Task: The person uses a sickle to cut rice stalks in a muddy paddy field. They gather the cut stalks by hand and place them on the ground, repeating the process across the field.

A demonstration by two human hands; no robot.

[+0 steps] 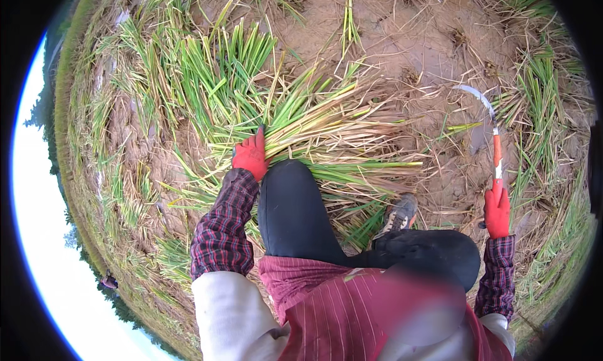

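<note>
My left hand (252, 154), in a red glove, grips a large bundle of cut green and yellow stalks (325, 121) close to my bent knee. The stalks fan out to the right over the mud. Off to the right, my right hand (497, 210), also red-gloved, is closed on the handle of a sickle (497, 149). Its curved metal blade points up and bends to the left, apart from the bundle. The fingers under the left-hand stalks are partly hidden.
More cut stalks (226, 69) lie at the upper left, and others (541, 92) at the right. Wet brown mud (391, 36) with stubble and loose straw shows between them. My shoe (400, 212) stands beside the bundle. A distant person (109, 281) is at the field's far left.
</note>
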